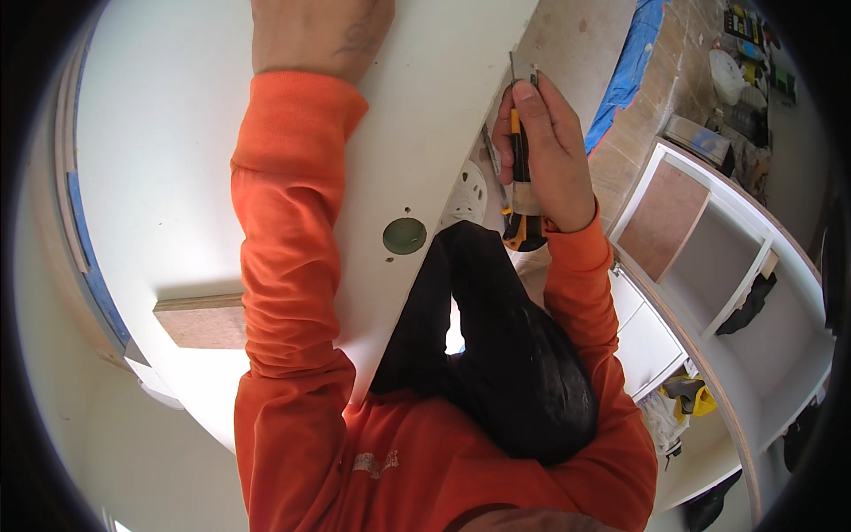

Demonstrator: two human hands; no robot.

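Under my left arm lies a large white panel, like a cabinet door. It has a round recessed hole near its right edge, with small marks beside it. My left hand is over the panel's far part; its fingers are cut off by the upper edge. Just past the panel's right edge, my right hand is closed around a slim black-and-yellow hand tool, a thin metal tip pointing away from me. The tool's exact kind is unclear. A second small dark piece shows at the fingertips.
A wood block is by the panel's left part. An open white cabinet carcass stands at the right. Blue sheeting runs along the floor, with tools and bags beyond. My bent knees and a white shoe are below.
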